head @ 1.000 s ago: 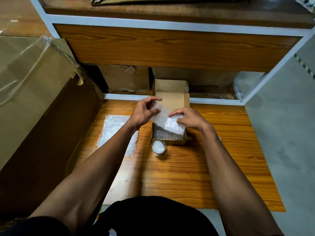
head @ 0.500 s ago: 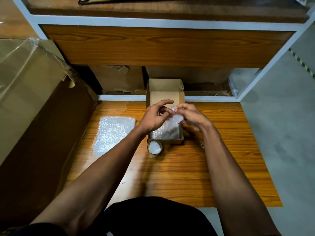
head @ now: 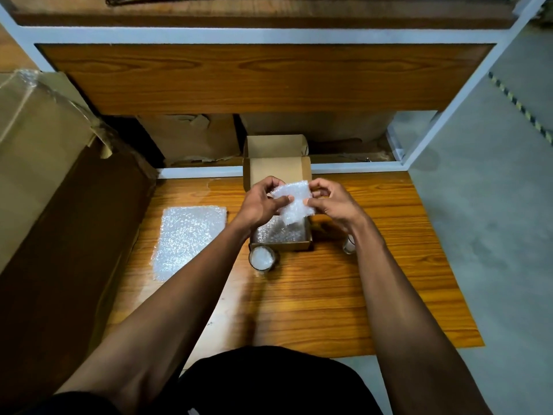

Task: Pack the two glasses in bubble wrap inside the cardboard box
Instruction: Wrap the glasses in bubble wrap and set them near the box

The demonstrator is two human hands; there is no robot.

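Left hand [head: 259,202]: fingers curled, thumb and fingertips pinching the left edge of a small bubble wrap piece [head: 294,201]; right hand [head: 328,202]: fingers likewise curled, thumb and forefinger pinching the right edge of the same piece; the piece hung crumpled between both hands, above the open cardboard box [head: 276,172]; box stood on the wooden table [head: 344,295], lid flap raised at the far side, its floor lined with a bubble wrap liner [head: 279,233]; first glass [head: 262,258]: upright on the table, just beside the box's near left corner, outside it, with something white within; second glass [head: 348,245]: on the table to the right of the box, near its right corner, largely hidden behind the right forearm; flat bubble wrap sheet [head: 187,239]: lay on the table well left of the box, apart from both hands; large carton [head: 36,151]: stood at the table's left edge; shelving frame [head: 269,35], white with wood panels, rose behind the table.
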